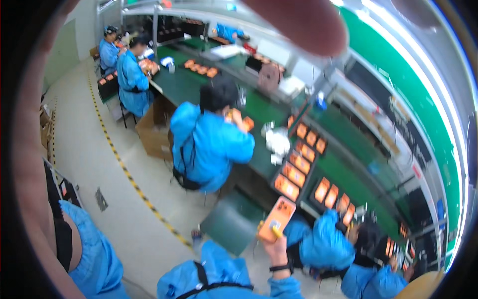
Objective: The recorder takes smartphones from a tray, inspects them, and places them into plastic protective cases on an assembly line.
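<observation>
A large blurred fingertip (pixel 298 20) crosses the top of the picture, right against the lens. A blurred bare forearm (pixel 27 149) runs up the left edge from a blue sleeve (pixel 94 264); both seem to belong to my left hand, raised to the camera. Whether it grips anything is hidden. My right hand does not show. At the bottom, a seated co-worker in a blue coat (pixel 214 279) holds up an orange phone-shaped case (pixel 277 215) in a hand (pixel 275 245) with a dark wristband.
A long green workbench (pixel 184 84) runs from the far left to the lower right, with black trays of orange cases (pixel 294 172). Several people in blue coats sit along it, one in the middle (pixel 209 144). A cardboard box (pixel 152 132), a green stool (pixel 231 222) and yellow-black floor tape (pixel 129 177) lie beside it.
</observation>
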Motion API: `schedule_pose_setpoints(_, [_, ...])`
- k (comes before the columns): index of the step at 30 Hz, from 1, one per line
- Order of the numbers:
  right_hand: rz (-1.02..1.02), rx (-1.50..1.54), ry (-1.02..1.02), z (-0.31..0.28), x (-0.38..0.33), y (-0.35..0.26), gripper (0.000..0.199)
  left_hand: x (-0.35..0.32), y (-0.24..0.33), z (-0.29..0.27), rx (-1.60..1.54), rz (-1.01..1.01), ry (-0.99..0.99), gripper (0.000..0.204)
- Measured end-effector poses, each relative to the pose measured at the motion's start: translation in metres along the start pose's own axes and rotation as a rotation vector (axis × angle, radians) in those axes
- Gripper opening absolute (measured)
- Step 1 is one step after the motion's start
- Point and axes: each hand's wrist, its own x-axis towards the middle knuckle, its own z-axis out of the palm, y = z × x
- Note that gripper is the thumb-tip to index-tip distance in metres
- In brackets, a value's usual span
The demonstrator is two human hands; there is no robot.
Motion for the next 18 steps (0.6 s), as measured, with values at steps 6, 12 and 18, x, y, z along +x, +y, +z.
schedule_pose_setpoints(6, [0.014, -0.040, -0.052, 0.062, 0.102, 0.013, 0.051, -0.005, -0.060, -0.001, 0.049, -0.121, 0.049, 0.068])
schedule_pose_setpoints(12, [-0.032, 0.020, -0.010, 0.087, 0.149, 0.017, 0.047, 0.029, -0.055, 0.021, -0.014, -0.079, 0.128, 0.067])
schedule_pose_setpoints(18, [-0.029, 0.044, -0.006, 0.091, 0.183, 0.029, 0.056, 0.092, -0.022, 0.123, -0.363, 0.175, -0.060, 0.066])
